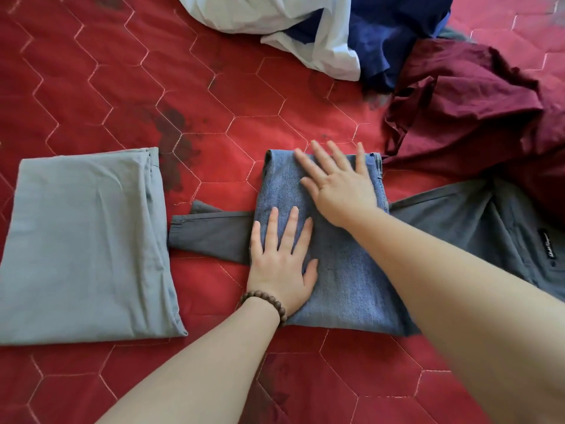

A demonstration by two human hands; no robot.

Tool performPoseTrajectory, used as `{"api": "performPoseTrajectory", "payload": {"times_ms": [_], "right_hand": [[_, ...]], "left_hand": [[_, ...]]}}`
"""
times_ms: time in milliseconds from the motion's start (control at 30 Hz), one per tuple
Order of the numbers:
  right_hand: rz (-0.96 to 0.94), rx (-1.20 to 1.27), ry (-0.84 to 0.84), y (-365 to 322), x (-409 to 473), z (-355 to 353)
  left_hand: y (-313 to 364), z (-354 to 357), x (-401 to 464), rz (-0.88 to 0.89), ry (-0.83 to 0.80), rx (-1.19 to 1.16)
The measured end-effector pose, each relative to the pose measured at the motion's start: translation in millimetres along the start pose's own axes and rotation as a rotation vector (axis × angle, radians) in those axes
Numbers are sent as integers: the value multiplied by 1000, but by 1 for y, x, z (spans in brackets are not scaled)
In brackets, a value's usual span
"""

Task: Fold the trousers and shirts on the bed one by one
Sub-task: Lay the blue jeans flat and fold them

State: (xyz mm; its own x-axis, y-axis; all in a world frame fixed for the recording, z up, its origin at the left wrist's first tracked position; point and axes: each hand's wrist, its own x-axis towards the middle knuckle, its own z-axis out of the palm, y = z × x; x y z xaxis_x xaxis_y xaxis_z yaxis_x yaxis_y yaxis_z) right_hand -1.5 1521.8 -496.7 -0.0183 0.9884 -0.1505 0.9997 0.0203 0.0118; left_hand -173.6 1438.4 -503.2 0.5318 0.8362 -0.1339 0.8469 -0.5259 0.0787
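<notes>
Folded blue denim trousers (345, 270) lie in a neat rectangle in the middle of the red quilted bed (153, 87). My left hand (281, 264), with a bead bracelet at the wrist, presses flat on their lower left part. My right hand (336, 185) presses flat on their upper right part, fingers spread. Under the denim lies an unfolded dark grey shirt (458, 215), with one sleeve (211, 237) sticking out to the left. A folded light grey garment (85, 246) sits at the left.
An unfolded maroon garment (474, 111) is heaped at the right. A white garment (290, 22) and a dark blue one (391, 35) lie crumpled at the top. Dark stains mark the quilt near the centre.
</notes>
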Motion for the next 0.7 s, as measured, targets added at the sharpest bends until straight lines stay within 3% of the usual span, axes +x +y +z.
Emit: {"api": "performPoseTrajectory", "payload": {"times_ms": [133,233,300,367,500,600,700], "right_hand": [[245,-60,80,27,-1,-10],[23,69,204,0,-41,-9],[-153,141,114,-16,-83,1],[-93,122,46,-4,-117,8],[164,72,80,18,-147,8],[86,96,140,-17,-161,9],[-14,161,90,-41,-179,16]], "left_hand": [[0,2,0,-1,-10,15],[0,1,1,-12,-36,26],[0,-1,1,-14,-50,10],[-2,-3,1,-1,-52,-8],[-11,-12,1,40,-18,-125],[-8,-16,-20,81,87,-95],[0,-10,-45,122,16,0]]}}
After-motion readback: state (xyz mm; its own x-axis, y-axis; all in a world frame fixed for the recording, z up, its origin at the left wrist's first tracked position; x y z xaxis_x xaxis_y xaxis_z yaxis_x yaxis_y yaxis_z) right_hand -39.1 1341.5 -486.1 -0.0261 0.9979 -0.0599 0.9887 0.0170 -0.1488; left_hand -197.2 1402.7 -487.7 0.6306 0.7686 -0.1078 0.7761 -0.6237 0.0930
